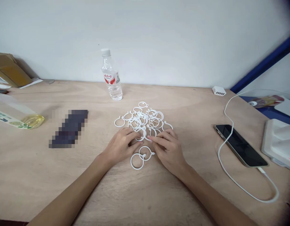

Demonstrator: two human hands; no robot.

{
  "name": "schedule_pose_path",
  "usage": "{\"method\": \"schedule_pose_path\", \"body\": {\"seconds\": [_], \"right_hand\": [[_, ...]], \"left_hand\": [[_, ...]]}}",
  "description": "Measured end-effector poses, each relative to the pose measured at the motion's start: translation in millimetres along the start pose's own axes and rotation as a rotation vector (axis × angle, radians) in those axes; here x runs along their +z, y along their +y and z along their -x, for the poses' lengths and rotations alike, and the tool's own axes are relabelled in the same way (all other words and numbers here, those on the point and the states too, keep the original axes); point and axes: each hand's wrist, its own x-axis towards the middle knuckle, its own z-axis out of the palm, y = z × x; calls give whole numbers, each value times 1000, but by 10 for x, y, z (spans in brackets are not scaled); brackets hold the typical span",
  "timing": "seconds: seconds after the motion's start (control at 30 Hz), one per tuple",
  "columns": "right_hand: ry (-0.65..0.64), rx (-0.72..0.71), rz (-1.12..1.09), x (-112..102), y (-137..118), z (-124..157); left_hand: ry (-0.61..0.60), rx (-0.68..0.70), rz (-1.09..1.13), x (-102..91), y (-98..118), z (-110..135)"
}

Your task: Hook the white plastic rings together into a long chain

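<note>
White plastic rings (141,118), each with a small clasp or eyelet, lie in a loose pile on the wooden table (107,194). My left hand (122,142) is at the near left of the pile, its thumb and fingers pinching a white ring (139,138). Opposite it, my right hand (169,149) pinches another white ring (147,138) beside the first. The clasps of these two rings meet or overlap; whether they are joined I cannot tell. Just below my fingers lie two rings (137,161) that overlap each other.
A water bottle (111,78) stands behind the pile. At left are a bottle with yellow liquid (32,121), a blurred dark object (69,130) and a cardboard box (13,70). On the right lie a phone (241,146) with a white cable (220,157) and a white device (280,141).
</note>
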Motion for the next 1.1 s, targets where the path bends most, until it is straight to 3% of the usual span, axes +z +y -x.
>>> {"method": "schedule_pose_path", "body": {"seconds": [0.17,0.27,0.57,0.73,0.97,1.1], "right_hand": [[-16,-37,-71,-3,-25,-2],[-20,-49,-98,-3,-34,-4],[-39,-27,-128,-19,-67,-17],[-81,-78,-164,-34,-83,-9],[-159,-161,-241,-55,-119,-39],[-93,-182,-239,-49,-99,-21]], "left_hand": [[100,-247,-110,-20,-19,-16],[159,-348,-59,-15,-45,-11],[307,-98,66,-50,53,-7],[174,60,233,-55,156,18],[137,106,336,-28,189,14],[175,26,412,-8,207,25]]}}
